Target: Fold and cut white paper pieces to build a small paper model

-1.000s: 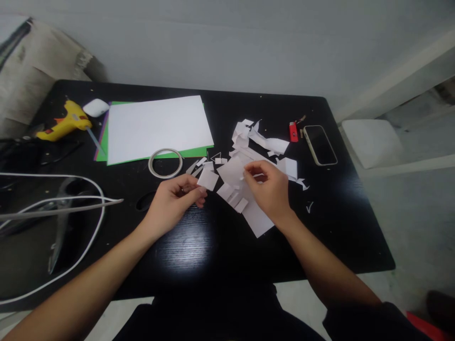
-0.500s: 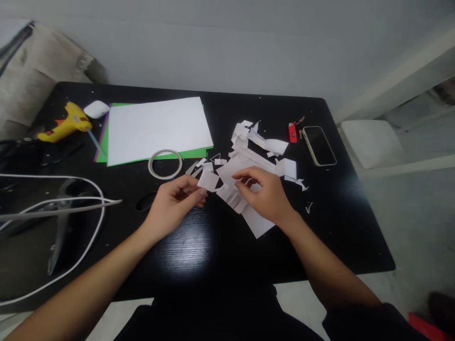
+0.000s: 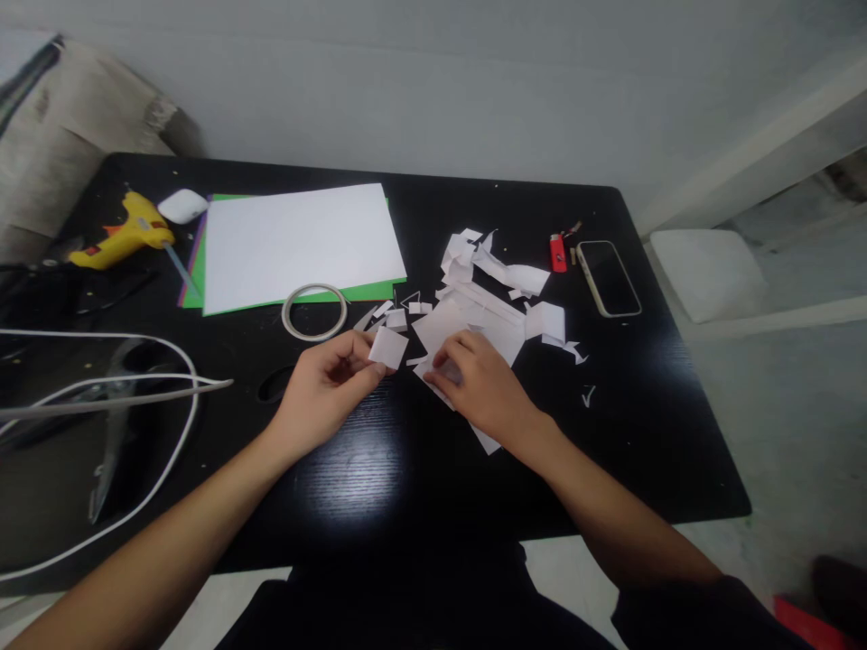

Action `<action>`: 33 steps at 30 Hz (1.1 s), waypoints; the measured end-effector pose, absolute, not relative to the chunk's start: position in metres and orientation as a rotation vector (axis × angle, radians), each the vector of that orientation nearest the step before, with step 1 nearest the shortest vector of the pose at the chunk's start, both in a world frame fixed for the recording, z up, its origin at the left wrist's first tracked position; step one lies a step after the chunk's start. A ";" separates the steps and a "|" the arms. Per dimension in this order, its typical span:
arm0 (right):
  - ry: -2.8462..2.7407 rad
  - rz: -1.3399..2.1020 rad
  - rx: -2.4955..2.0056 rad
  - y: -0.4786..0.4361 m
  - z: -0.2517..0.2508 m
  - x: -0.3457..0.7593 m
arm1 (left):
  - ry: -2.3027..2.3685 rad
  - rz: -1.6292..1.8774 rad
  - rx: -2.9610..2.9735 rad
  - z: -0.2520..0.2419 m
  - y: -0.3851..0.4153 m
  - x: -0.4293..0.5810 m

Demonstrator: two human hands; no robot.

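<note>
My left hand (image 3: 331, 379) pinches a small white paper square (image 3: 388, 348) between thumb and fingers, just above the black table. To its right, my right hand (image 3: 474, 379) hovers low over a pile of white paper scraps (image 3: 443, 325). Its fingers are curled, with a small gap between thumb and forefinger, and I see nothing held there. Part of the pile is hidden under this hand. Several tiny paper pieces (image 3: 396, 319) and the pointed blades of scissors (image 3: 364, 320) lie just beyond my left hand.
A roll of tape (image 3: 285, 316) lies in front of white and green sheets (image 3: 304, 239). At the left are a yellow glue gun (image 3: 139, 230), a white mouse-like object (image 3: 182, 206) and white cables (image 3: 196, 388). A red lighter (image 3: 557, 253) and a phone (image 3: 610, 278) lie at the right.
My right hand has moved down and left over the scraps, its fingers nearer my left hand. The paper square in my left hand has shifted slightly left.
</note>
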State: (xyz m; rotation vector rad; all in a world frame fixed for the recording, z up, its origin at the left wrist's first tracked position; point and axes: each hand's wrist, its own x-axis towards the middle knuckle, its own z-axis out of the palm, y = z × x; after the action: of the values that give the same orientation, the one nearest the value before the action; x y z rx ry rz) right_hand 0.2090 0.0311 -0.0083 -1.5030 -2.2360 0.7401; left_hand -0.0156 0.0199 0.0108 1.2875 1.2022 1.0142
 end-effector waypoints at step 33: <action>-2.242 0.811 -1.498 0.027 -0.010 0.213 | 0.981 1.019 1.286 0.009 0.019 -0.026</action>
State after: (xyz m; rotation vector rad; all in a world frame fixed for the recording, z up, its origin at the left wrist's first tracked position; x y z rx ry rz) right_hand 0.2133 0.0273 -0.0101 -1.4976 -2.2420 0.8107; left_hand -0.0256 0.0187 0.0086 1.2856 0.9806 1.0188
